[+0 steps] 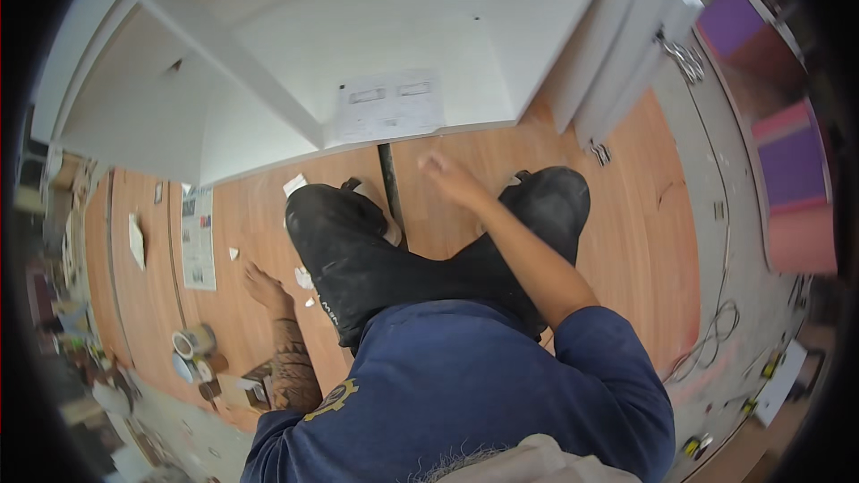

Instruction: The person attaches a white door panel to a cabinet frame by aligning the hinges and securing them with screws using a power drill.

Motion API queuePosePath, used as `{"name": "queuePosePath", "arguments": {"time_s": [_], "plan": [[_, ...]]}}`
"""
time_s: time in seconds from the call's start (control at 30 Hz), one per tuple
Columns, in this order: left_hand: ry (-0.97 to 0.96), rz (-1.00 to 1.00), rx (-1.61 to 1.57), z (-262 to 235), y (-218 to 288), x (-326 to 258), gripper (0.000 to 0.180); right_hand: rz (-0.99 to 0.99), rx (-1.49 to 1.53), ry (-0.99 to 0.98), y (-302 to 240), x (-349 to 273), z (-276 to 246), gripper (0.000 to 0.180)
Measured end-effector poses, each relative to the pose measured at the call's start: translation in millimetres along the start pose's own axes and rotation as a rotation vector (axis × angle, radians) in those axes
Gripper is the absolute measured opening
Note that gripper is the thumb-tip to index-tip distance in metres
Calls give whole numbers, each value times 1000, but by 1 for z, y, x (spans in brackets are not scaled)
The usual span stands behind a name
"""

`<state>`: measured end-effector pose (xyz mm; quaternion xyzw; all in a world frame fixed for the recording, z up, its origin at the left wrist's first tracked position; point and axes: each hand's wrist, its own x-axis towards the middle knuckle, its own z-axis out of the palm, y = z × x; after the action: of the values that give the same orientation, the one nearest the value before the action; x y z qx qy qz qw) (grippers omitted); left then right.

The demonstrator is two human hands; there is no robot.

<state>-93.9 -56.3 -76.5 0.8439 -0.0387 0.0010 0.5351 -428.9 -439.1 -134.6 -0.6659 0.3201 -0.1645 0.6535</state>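
Observation:
My left hand (pixel 266 289) is held low over the wood-look boards at my left, fingers stretched and apart, with nothing seen in it. Small white scraps (pixel 304 278) lie beside it. In front of my knees, my right hand (pixel 450 182) hovers near the front edge of a white cabinet (pixel 259 154). Its fingers look curled together and slightly blurred; whatever they may hold is too small to make out. Just beyond that hand, a printed sheet with drawings (pixel 391 105) rests on the cabinet's inner white panel.
An open cabinet door (pixel 617 45) with metal hinges (pixel 684 61) stands at the right. A newspaper sheet (pixel 199 237), a tape roll (pixel 194 340) and an open cardboard box (pixel 242 391) lie at the left. A cable (pixel 716 331) coils on the floor, right, near purple-and-pink panels (pixel 792 161).

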Motion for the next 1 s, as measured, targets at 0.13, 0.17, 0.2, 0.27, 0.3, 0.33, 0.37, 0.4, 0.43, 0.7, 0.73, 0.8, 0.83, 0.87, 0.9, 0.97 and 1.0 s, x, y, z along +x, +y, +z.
{"name": "queuePosePath", "arguments": {"time_s": [0.13,0.17,0.2,0.27,0.3,0.33,0.37,0.4,0.43,0.7,0.73,0.8,0.83,0.87,0.9,0.97,1.0], "plan": [[-245,275,-223,167,118,-41,37,-109,-15,208,-81,-71,-164,44],[-339,308,-271,202,146,-46,37,-56,-148,240,-101,-86,-186,46],[-423,371,-256,232,171,-55,37,-5,-273,262,-121,-96,-202,49],[-587,399,-135,306,201,-59,38,49,-367,242,-153,-106,-232,47],[-678,552,-90,350,214,-86,39,116,-468,215,-155,-106,-248,46],[-827,513,-85,393,230,-124,38,134,-473,232,-148,-103,-264,46],[-901,706,-142,434,233,-156,34,131,-463,283,-139,-97,-276,46],[-977,660,-77,474,225,-181,27,121,-448,325,-129,-88,-286,46],[-1035,659,2,512,212,-209,21,131,-443,322,-114,-78,-292,46],[-1312,735,189,722,88,-338,12,330,-750,-110,-41,-51,-262,52],[-1242,753,198,743,71,-324,12,247,-687,-95,-54,-40,-253,54],[-1203,743,188,777,54,-334,13,207,-631,-82,-63,-44,-254,57],[-1224,698,269,790,51,-351,12,153,-684,15,-62,-51,-258,60],[-1239,655,353,801,50,-363,12,91,-736,108,-62,-55,-263,63],[-1257,642,341,812,52,-377,12,113,-746,108,-63,-58,-271,63],[-1267,700,391,827,53,-389,12,266,-759,43,-64,-63,-283,66],[-1269,692,391,835,52,-389,12,270,-761,37,-66,-64,-286,66]]}}
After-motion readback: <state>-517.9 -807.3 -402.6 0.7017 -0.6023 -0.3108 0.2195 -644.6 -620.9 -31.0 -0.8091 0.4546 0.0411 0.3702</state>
